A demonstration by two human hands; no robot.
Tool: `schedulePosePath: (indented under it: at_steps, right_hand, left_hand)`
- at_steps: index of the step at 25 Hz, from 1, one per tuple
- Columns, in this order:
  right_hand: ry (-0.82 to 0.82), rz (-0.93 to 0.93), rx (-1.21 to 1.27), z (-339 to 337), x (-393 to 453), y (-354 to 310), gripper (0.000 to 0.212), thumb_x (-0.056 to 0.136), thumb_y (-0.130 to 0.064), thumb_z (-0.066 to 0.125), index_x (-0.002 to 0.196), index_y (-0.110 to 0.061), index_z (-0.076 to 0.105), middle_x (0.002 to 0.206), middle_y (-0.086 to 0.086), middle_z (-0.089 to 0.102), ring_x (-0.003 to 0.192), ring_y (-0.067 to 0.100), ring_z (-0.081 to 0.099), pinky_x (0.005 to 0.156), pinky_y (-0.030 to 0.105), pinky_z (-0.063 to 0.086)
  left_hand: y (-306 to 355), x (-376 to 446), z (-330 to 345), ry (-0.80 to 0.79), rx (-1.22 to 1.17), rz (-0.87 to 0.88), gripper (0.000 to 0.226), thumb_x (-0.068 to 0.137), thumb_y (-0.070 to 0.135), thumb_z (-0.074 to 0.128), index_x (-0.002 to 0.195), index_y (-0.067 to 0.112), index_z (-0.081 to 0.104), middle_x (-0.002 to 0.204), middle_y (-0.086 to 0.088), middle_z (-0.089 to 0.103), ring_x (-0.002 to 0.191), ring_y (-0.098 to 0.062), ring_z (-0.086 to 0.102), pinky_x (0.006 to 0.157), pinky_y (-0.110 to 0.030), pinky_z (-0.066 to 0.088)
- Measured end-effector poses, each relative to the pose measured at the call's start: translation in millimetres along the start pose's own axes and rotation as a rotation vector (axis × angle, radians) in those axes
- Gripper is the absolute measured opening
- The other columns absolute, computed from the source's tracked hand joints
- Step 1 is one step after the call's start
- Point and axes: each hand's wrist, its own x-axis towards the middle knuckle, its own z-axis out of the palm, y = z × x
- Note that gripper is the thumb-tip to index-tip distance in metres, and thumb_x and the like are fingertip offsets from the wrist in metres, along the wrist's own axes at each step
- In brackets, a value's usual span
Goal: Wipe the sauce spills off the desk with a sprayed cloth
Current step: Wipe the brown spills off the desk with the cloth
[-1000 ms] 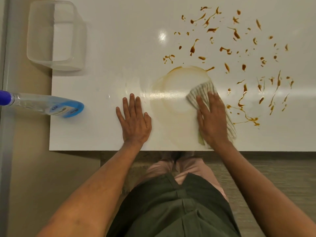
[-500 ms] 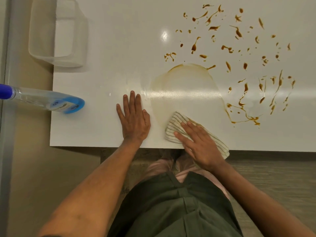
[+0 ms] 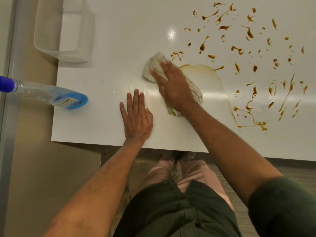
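Nearest the white desk (image 3: 102, 130) edge, the left hand (image 3: 136, 115) lies flat, fingers together, holding nothing. Just beyond, the right hand (image 3: 172, 86) presses flat on the blurred striped cloth (image 3: 153, 67). Brown sauce spills (image 3: 253, 93) spread to its right. Left of both, the clear blue-based spray bottle (image 3: 51, 95) shows an unreadable label.

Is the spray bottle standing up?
No, the bottle lies on its side at the desk's left edge.
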Motion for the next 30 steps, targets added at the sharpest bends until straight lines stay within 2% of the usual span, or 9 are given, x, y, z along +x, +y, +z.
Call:
schedulePosePath:
  at_steps: [2, 4, 9, 12, 16, 21, 24, 27, 30]
  right_hand:
    - [0.040, 0.112, 0.004, -2.6, 21.0, 0.2, 0.055, 0.108, -0.027, 0.041, 0.163, -0.026, 0.038, 0.173, 0.016, 0.024, 0.162, 0.037, 0.018, 0.133, 0.049, 0.015]
    - [0.035, 0.100, 0.053, 0.9, 3.2, -9.3, 0.060, 0.103, -0.021, 0.045, 0.163, -0.023, 0.037, 0.173, 0.017, 0.023, 0.163, 0.037, 0.016, 0.133, 0.048, 0.013]
    - [-0.101, 0.020, 0.015, 15.6, -175.3, -30.7, 0.070, 0.103, -0.028, 0.049, 0.168, -0.031, 0.021, 0.177, 0.009, 0.013, 0.166, 0.027, 0.004, 0.134, 0.049, 0.013]
    - [-0.169, -0.058, -0.055, 19.2, -207.6, -18.4, 0.064, 0.108, -0.037, 0.039, 0.168, -0.034, 0.017, 0.177, 0.008, 0.012, 0.166, 0.026, 0.004, 0.134, 0.048, 0.013]
    - [-0.144, -0.081, -0.049, 16.2, -144.3, -16.7, 0.064, 0.107, -0.032, 0.046, 0.167, -0.031, 0.024, 0.177, 0.011, 0.014, 0.165, 0.028, 0.006, 0.135, 0.044, 0.007]
    - [-0.136, -0.159, 0.011, 1.3, 5.2, -11.1, 0.057, 0.107, -0.027, 0.045, 0.163, -0.026, 0.037, 0.174, 0.015, 0.022, 0.164, 0.034, 0.015, 0.133, 0.046, 0.010]
    - [-0.055, -0.003, 0.008, -13.3, 77.7, 12.8, 0.057, 0.107, -0.024, 0.038, 0.164, -0.025, 0.035, 0.175, 0.016, 0.019, 0.164, 0.036, 0.013, 0.134, 0.045, 0.010]
    - [0.029, 0.180, 0.005, -18.6, 95.6, 20.3, 0.059, 0.106, -0.021, 0.037, 0.165, -0.025, 0.034, 0.175, 0.016, 0.018, 0.164, 0.034, 0.013, 0.134, 0.044, 0.009]
    - [0.019, 0.128, 0.100, -9.4, 35.9, -13.7, 0.060, 0.104, -0.018, 0.045, 0.163, -0.021, 0.037, 0.174, 0.017, 0.021, 0.163, 0.035, 0.016, 0.134, 0.046, 0.012]
  left_hand:
    - [-0.7, 0.4, 0.5, -0.002, 0.007, 0.009, 0.068, 0.105, 0.037, 0.018, 0.168, 0.014, 0.014, 0.178, -0.008, 0.008, 0.165, -0.031, 0.006, 0.131, -0.061, 0.011]
    - [-0.3, 0.8, -1.2, -0.012, 0.004, 0.001, 0.068, 0.105, 0.036, 0.019, 0.168, 0.014, 0.015, 0.178, -0.008, 0.009, 0.165, -0.031, 0.006, 0.131, -0.061, 0.011]
    - [0.7, -0.4, -6.2, -0.045, -0.024, -0.003, 0.069, 0.105, 0.039, 0.013, 0.169, 0.014, 0.013, 0.179, -0.008, 0.005, 0.165, -0.030, 0.002, 0.131, -0.061, 0.010]
    - [1.1, -0.2, -6.1, -0.044, -0.012, 0.001, 0.070, 0.105, 0.041, 0.013, 0.169, 0.013, 0.011, 0.178, -0.009, 0.003, 0.165, -0.031, 0.001, 0.131, -0.062, 0.009]
    - [-0.1, -0.2, -3.9, -0.035, 0.000, 0.011, 0.069, 0.106, 0.040, 0.014, 0.169, 0.012, 0.014, 0.178, -0.010, 0.006, 0.165, -0.032, 0.004, 0.131, -0.063, 0.011]
    - [0.1, 0.5, 0.7, 0.028, -0.018, -0.006, 0.066, 0.105, 0.033, 0.025, 0.167, 0.010, 0.021, 0.177, -0.009, 0.014, 0.165, -0.030, 0.010, 0.131, -0.061, 0.014]
    - [-2.4, 0.0, 6.0, 0.055, -0.013, 0.003, 0.065, 0.106, 0.034, 0.025, 0.167, 0.011, 0.021, 0.178, -0.008, 0.013, 0.165, -0.029, 0.009, 0.132, -0.060, 0.013]
    - [-4.1, 1.2, 8.0, 0.048, -0.014, 0.006, 0.065, 0.107, 0.035, 0.023, 0.168, 0.012, 0.019, 0.178, -0.008, 0.012, 0.165, -0.030, 0.008, 0.132, -0.059, 0.011]
    - [-1.1, 0.1, 0.5, 0.019, -0.025, -0.004, 0.065, 0.106, 0.034, 0.023, 0.168, 0.012, 0.020, 0.178, -0.008, 0.013, 0.165, -0.030, 0.008, 0.131, -0.061, 0.012]
